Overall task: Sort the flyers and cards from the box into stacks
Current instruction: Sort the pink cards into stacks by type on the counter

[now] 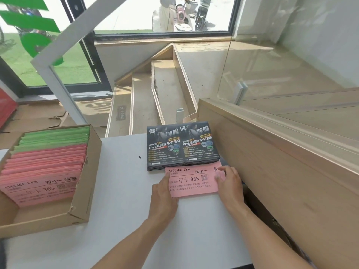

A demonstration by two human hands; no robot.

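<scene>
**Both hands on a pink card at the right of the surface**

At the far left a cardboard box (85,183) sits on the white surface (124,220), its near right corner flap bent outward. Inside it, cards stand packed in a row: green cards (56,135) at the back, pink cards (44,167) in front of them, and the frontmost pink one leans toward the camera so that its black print and QR code show.

To the right of the box, a small dark speck (139,157) lies on the bare surface.

Further right, a stack of black flyers (182,145) lies at the far edge of the surface, two copies side by side on top, with white and yellow print. Just in front of the stack, touching its near edge, a single pink card (192,181) lies flat.

The left hand (163,193) rests on the card's left end, its fingers (169,178) straight and held together, pressing down on the paper. The right hand (229,183) covers the card's right end, its fingers (221,170) slightly spread and bent at the tips over the top right corner; whether they pinch the edge or only press on it cannot be told.

At the far right a wooden ledge (272,152) runs alongside the surface, topped by a glass panel (291,65).
</scene>
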